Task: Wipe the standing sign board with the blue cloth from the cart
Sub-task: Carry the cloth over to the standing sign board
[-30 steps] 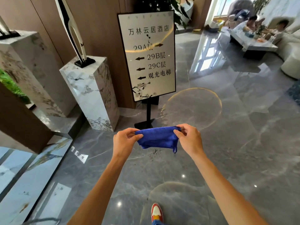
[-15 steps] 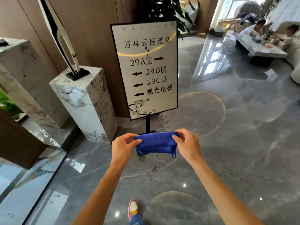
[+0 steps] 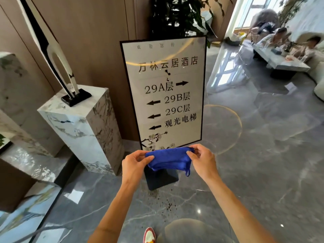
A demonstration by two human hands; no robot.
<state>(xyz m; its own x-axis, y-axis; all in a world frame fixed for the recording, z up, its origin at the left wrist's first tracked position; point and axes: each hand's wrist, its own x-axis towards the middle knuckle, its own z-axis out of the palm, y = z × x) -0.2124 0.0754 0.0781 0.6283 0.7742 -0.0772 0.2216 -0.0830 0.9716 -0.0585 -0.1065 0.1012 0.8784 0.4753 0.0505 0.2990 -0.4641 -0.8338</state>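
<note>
Both hands hold the cloth [image 3: 169,159] stretched between them, just in front of the bottom edge of the sign [image 3: 164,92]. The left hand [image 3: 135,163] pinches the cloth's left end between thumb and fingers; the right hand [image 3: 201,160] pinches its right end the same way. The cloth is folded or bunched, sagging a little in the middle, with a small loop hanging from its lower right corner. Whether it touches the sign's lower frame is hard to tell; it overlaps that edge in the view.

The sign stands upright on a thin post over a dark square base [image 3: 161,178] on the floor [image 3: 263,163], with its face turned to the person. Its black frame runs round a pale panel with text and arrows. The base lies directly under the hands.

To the left of the sign, a marble plinth [image 3: 82,128] stands near it, with a narrow gap between its right face and the sign's left edge. A sculpture [image 3: 57,64] stands on the plinth. Behind the sign are a wood wall and a plant [image 3: 178,16]. To the right, the glossy floor lies open, well clear of the sign's right edge. A low table [image 3: 282,64] sits far off at the upper right. One shoe [image 3: 149,235] shows at the bottom edge, short of the base.
</note>
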